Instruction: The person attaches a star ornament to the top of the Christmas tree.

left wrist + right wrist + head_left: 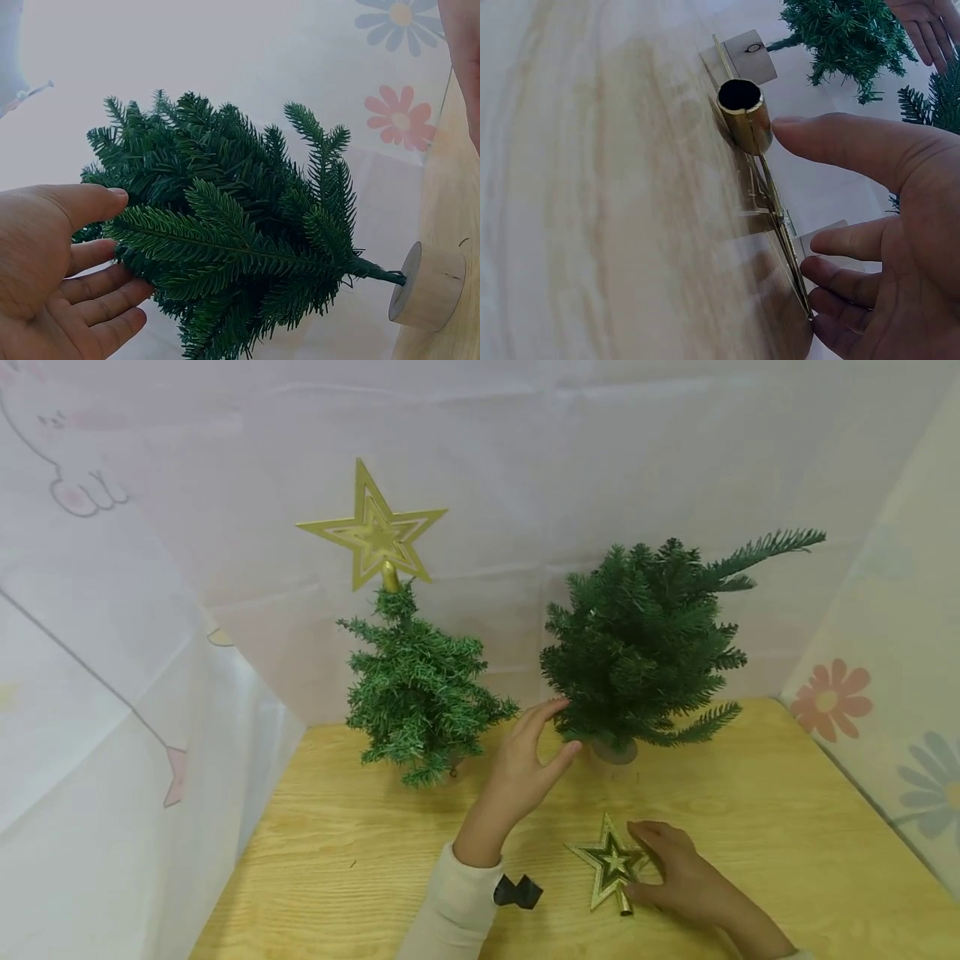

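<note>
My left hand (521,777) reaches up to the lower left of a dark green artificial Christmas tree (637,643). Its fingers are spread and its thumb lies apart from them, touching or nearly touching the needles, as the left wrist view shows. A gold star tree topper (614,861) lies flat on the table, its socket towards the front. Around its right side is my right hand (678,875), with fingers loosely extended. In the right wrist view the thumb is at the socket (754,133) and the fingertips meet the star's edge; no firm grip shows.
At the left stands a lighter green small Christmas tree (416,693) with a gold star (379,537) on its top. The dark tree has a round wooden base (433,289). A printed cloth (480,460) hangs behind the wooden table (315,868).
</note>
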A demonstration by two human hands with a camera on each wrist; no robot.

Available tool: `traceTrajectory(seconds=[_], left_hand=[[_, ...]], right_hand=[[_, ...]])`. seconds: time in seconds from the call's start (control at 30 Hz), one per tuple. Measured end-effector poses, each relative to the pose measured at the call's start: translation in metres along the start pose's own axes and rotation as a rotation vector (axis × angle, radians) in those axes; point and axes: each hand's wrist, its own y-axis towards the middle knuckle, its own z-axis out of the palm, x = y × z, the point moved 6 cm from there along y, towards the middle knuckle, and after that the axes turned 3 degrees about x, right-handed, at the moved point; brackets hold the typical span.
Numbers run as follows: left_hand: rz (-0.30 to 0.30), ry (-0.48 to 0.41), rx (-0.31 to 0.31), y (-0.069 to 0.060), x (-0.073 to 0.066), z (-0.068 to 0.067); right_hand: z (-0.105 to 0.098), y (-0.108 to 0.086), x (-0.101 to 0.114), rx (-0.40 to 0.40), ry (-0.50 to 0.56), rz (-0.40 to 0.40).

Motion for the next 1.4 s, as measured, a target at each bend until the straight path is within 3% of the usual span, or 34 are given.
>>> traceTrajectory(seconds=[0.27, 0.9, 1.4], left_hand=[[0.007, 0.016, -0.016, 0.0006, -0.0005, -0.0005], [0.002, 0.021, -0.012, -0.0008, -0.0007, -0.0005], [0.007, 0.027, -0.016, -0.0009, 0.0006, 0.0]], right_hand=[[-0.005, 0.0005, 0.006, -0.015, -0.059, -0.04], [-0.0055, -0.001, 0.0065, -0.053, -0.119, -0.051], [-0.0055, 0.0013, 0.0071, -0.093, -0.212, -0.119]])
